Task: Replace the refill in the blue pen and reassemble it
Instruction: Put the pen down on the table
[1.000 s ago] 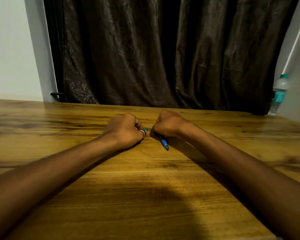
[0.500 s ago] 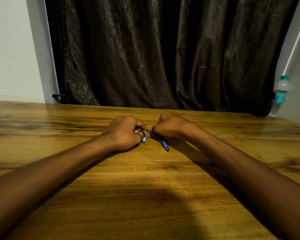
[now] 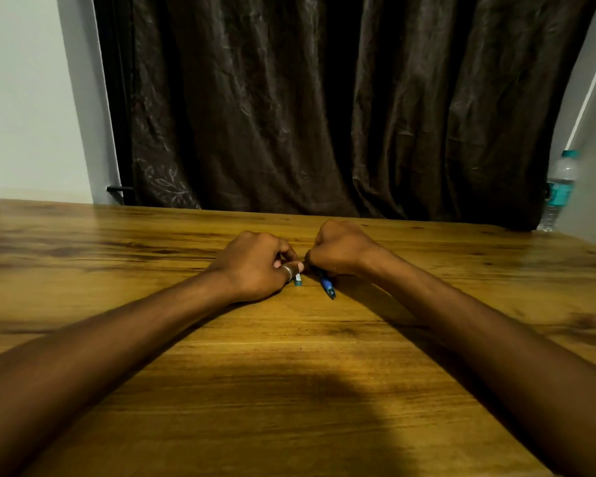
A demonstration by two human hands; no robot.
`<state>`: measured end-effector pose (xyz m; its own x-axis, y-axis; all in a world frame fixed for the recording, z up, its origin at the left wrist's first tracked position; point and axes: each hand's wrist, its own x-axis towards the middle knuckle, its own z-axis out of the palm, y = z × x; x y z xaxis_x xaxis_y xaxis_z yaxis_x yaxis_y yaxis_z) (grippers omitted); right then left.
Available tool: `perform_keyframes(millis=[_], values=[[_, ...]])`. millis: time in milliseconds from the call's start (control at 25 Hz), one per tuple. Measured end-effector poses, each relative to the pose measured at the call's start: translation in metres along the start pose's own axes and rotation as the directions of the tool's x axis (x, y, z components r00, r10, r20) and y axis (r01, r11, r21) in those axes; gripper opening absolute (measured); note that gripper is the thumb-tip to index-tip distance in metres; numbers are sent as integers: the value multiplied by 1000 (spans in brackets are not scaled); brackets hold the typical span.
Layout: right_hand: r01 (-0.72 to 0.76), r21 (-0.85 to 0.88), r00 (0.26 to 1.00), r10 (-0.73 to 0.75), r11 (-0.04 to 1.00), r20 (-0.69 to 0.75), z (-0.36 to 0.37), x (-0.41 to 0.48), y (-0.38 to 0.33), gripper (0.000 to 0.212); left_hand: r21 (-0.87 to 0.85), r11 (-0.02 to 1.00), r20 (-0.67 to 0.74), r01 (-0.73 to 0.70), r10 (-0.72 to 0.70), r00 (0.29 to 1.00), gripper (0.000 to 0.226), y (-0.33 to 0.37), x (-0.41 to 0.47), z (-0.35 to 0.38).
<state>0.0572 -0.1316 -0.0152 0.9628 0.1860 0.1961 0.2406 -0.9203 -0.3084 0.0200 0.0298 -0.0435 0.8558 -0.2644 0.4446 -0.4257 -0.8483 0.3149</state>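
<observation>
Resting mid-counter point(image 3: 289, 356), well clear of every edge: left hand point(image 3: 255, 266) with fingers curling shut on a small teal piece point(image 3: 298, 280), right hand point(image 3: 341, 249) fisting round the blue pen point(image 3: 327, 287), tip poking toward the near edge. Bottle point(image 3: 559, 191) standing at the far right corner.

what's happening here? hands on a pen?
A person is working on a blue pen over a wooden table. The right hand is closed around the pen body, with its tip end poking out toward the camera. The left hand, with a ring on the thumb, pinches a small teal piece beside it. The two parts look separated; no refill is visible. A water bottle stands at the far right.
</observation>
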Motion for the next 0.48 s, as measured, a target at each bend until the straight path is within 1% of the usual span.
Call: perform_keyframes(millis=[240,360,480], values=[[22,-42,1000,-22,999,-14,1,-1,3,23,-4,1000,-17,-24,24,1000,25,1,-2,2],[11,6,999,-11,1000,-46,1,2,2,31,-4,1000,-96,-17,17,995,34,1,-2,4],[-39,71,994,46,997,-101,4,-6,0,44,-25,1000,-158,13,-16,987,39,5,-13,3]])
